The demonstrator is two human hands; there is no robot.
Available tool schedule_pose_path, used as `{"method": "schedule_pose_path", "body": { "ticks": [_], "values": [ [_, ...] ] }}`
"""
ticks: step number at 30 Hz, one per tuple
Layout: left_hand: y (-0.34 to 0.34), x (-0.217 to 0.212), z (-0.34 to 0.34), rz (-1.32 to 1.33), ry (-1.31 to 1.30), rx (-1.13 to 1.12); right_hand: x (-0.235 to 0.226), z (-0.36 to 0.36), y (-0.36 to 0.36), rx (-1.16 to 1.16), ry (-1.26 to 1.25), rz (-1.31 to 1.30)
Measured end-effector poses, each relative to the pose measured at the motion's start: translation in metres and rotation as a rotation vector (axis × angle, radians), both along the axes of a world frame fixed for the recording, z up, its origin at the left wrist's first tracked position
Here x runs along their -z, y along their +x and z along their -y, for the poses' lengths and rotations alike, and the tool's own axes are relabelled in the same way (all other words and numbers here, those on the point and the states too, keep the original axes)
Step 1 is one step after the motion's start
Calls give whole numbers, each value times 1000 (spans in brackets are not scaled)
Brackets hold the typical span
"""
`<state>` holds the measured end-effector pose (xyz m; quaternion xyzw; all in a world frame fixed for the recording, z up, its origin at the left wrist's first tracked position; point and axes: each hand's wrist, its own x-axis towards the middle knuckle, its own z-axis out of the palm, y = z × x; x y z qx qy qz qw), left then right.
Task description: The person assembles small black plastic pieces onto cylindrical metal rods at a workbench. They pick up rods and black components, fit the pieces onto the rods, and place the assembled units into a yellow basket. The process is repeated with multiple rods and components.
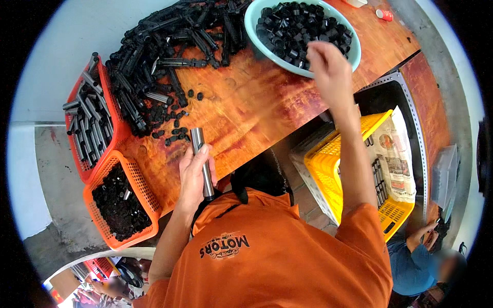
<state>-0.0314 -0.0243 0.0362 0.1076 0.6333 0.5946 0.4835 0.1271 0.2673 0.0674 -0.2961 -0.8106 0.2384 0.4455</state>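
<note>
From the head view I see my left hand [194, 177] with its grip clenched around a slim grey metal tube [202, 163], held upright just over the near edge of the orange-brown wooden tabletop [246, 108]. My right hand [328, 69] reaches over the near rim of the pale green round bowl [354, 51], which is full of small black plastic caps [298, 25]; its fingers curl downward, and I cannot tell whether they pinch anything. A scatter of loose black caps [174, 123] lies on the tabletop just beyond the tube, beside a heap of long black assembled tubes [169, 46]. At the left edge, a red plastic basket [115, 110] holds more grey tubes, and an orange mesh basket [138, 179] holds dark small parts. Below the tabletop to my right stands a yellow plastic crate [328, 174].
</note>
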Motion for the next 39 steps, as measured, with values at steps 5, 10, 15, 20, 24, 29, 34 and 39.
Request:
{"method": "schedule_pose_path", "body": {
  "ticks": [5, 10, 15, 20, 24, 29, 34, 39],
  "values": [
    [-1, 2, 10, -26, 106, 1, 4, -100, -35, 23, 176, 464],
    [-4, -2, 17, 1, 140, -33, 16, -119, -88, 106, 120, 832],
    [-4, 6, 27, 55, 141, -85, 10, -139, -86, -133, -200, 783],
    [-5, 11, 29, 116, 122, -55, -5, -123, -53, -256, -126, 846],
    [-3, 12, 25, 122, 132, -23, -16, -112, -45, -315, -120, 1004],
    [1, 10, 25, 120, 119, -23, -13, -109, -43, -305, 27, 1137],
    [0, 9, 28, 123, 131, -22, 1, -108, -41, -194, 192, 992],
    [-2, 3, 29, 150, 192, -3, -18, -94, -43, 32, 294, 630]
  ]
}}
